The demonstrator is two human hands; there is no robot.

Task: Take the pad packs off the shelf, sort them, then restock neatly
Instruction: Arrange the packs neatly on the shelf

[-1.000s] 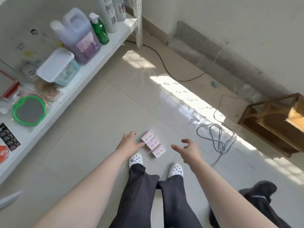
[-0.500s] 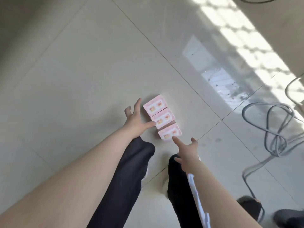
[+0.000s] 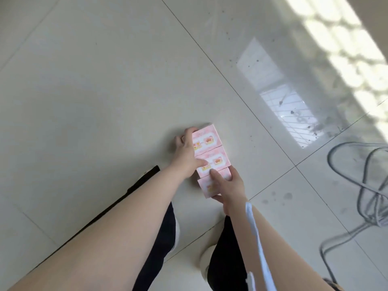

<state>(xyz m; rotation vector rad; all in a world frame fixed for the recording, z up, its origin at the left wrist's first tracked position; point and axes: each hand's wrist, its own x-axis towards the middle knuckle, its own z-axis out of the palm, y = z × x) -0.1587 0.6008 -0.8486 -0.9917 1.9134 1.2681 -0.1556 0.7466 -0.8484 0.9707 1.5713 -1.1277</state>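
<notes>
Three pink pad packs lie side by side in a row on the pale tiled floor: the far pack [image 3: 206, 137], the middle pack [image 3: 216, 160] and the near pack [image 3: 207, 186]. My left hand [image 3: 185, 156] holds the row from its left side, fingers curled round the far pack's edge and thumb laid on the middle pack. My right hand [image 3: 227, 184] grips the near pack, thumb on top and fingers wrapped round its right end and underside. The shelf is out of view.
A grey cable [image 3: 361, 185] lies looped on the floor at the right. My dark trouser legs [image 3: 226, 259] and pale shoes [image 3: 206, 261] stand just below the packs. Sunlight falls across the floor at the upper right.
I have bent lower and the packs look larger. Both hands, reaching with spread fingers half a second ago, now grasp the row of packs from either side.
</notes>
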